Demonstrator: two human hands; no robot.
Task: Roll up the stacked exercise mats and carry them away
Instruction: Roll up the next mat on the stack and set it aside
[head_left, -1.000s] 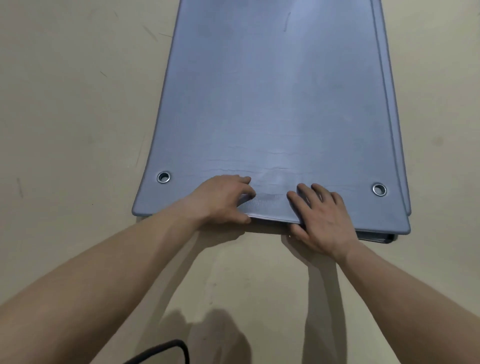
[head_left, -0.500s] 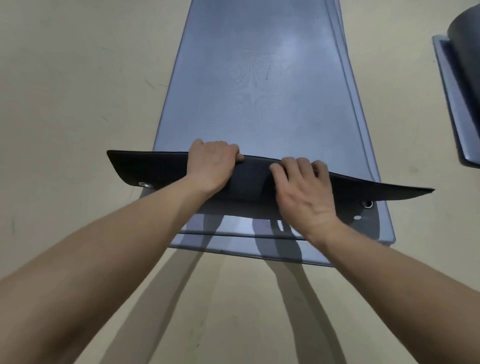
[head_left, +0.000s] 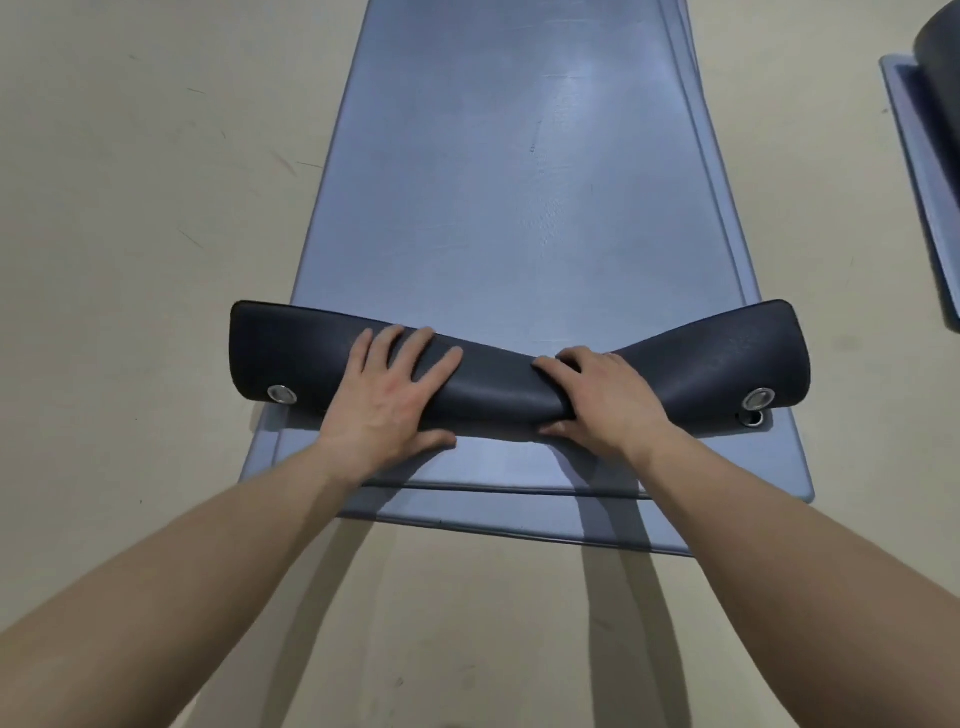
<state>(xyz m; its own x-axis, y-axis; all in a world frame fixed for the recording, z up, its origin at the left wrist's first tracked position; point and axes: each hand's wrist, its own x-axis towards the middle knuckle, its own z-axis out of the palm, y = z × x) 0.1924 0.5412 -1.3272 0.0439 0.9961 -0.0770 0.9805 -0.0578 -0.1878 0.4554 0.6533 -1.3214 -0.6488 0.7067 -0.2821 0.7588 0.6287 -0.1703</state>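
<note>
At the near end of the stack of mats (head_left: 519, 512), seen from the head camera: left hand (head_left: 395, 389) laid flat on the folded end (head_left: 701, 364) of the top mat (head_left: 519, 182), with fingers spread and nearly straight, pressing on the dark underside, thumb at the near edge of the fold. Just beside it, right hand (head_left: 602, 400) with fingers curled over the far edge of the same fold and thumb at its near side, gripping it. Both forearms bare, reaching forward from the bottom corners.

Top mat blue-grey on the upper face, black on the turned-up underside. Near end turned over, away from the person, into a first loose fold, low in the middle under the hands and flaring higher at both corners. Metal eyelet (head_left: 281, 394) near the left corner of the fold, second eyelet (head_left: 758, 399) near the right corner. Under it, more blue-grey mats flat on the beige floor (head_left: 130, 260), near edges stepped out toward the person, with a third eyelet (head_left: 751, 418) showing just below the right corner. Far right, well apart: another flat mat (head_left: 914, 156) with a dark roll (head_left: 940, 47) on it, cut by the frame edge.
</note>
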